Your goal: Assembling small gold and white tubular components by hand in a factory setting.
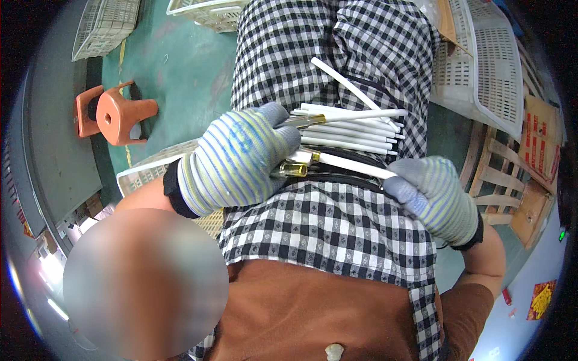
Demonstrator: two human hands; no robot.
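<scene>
My left hand (pixel 241 157), in a striped knit glove, is closed around several shiny metal tubes with gold-coloured ends (pixel 296 170). White rods (pixel 367 114) stick out from two of these tubes. My right hand (pixel 436 195), gloved the same way, pinches the far end of one white rod (pixel 355 165), whose other end meets a gold tube at my left fingers. Several loose white rods (pixel 355 137) lie side by side on my lap between the hands. Another white rod (pixel 346 83) lies slantwise beyond them. What my left fingers cover is hidden.
A checked apron (pixel 325 225) covers my lap. White plastic crates stand at the right (pixel 497 66), far left (pixel 105 27) and beside my left arm (pixel 150 168). An orange stool (pixel 123 114) is on the green floor at left. Wooden slats (pixel 500 165) and a cardboard box (pixel 539 141) are at right.
</scene>
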